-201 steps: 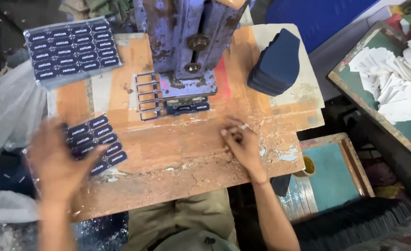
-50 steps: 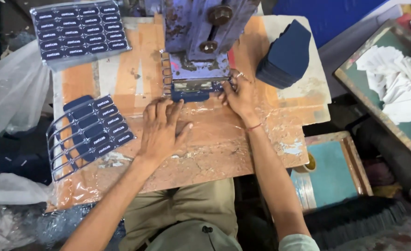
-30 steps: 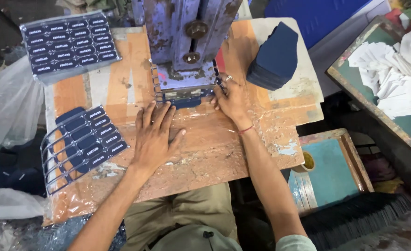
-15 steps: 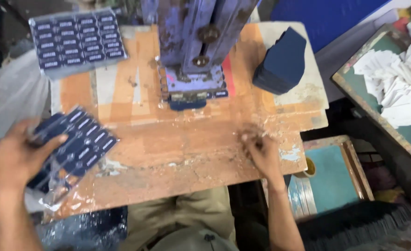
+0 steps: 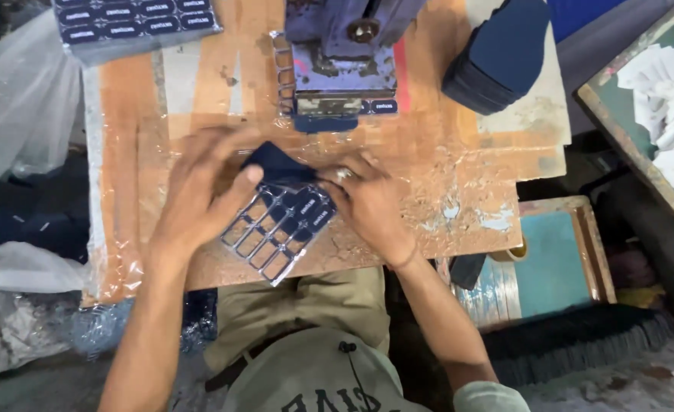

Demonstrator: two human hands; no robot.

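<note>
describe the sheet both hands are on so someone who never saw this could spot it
On the orange worktable, look in front of the blue press, at the near edge. The clear plastic sheet lies between the left hand and right hand. Unlike the full sheet far left, most pockets are empty.

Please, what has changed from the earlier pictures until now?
The clear plastic sheet with dark blue labels came from the table's left side to the middle; many of its pockets now look empty. The left hand holds it and the right hand, before apart at the right, rests on its edge. A dark blue piece lies under the hands. The rusty blue press, the dark blue stack and the full label sheet stayed.
</note>
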